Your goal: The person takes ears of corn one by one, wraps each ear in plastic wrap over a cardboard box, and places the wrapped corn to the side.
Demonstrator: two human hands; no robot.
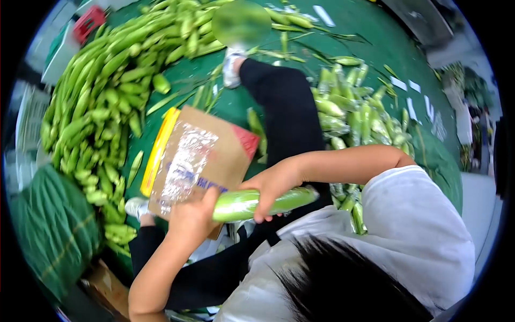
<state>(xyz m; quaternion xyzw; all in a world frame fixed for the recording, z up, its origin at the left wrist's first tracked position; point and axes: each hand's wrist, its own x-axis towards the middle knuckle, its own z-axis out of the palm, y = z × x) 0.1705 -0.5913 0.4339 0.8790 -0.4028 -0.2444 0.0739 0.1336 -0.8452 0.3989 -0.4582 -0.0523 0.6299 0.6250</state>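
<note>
Both hands hold a long green husked vegetable (236,205) with a shiny clear film around it, tilted slightly up to the right. My left hand (189,219) grips its left end, thumb up. My right hand (276,185) wraps round its middle, with fingertips showing below. Just beyond my hands lies a brown cardboard piece (225,145), perhaps a box, with crinkled clear plastic film (188,150) on top and a yellow strip (158,153) along its left side. My left hand overlaps its near edge.
Unwrapped green vegetables (115,80) form a large heap at the left and far side. Film-wrapped ones (365,115) are piled at the right. Green sacks (56,231) stand at both sides. White labels (412,109) and leaf scraps lie on the green floor.
</note>
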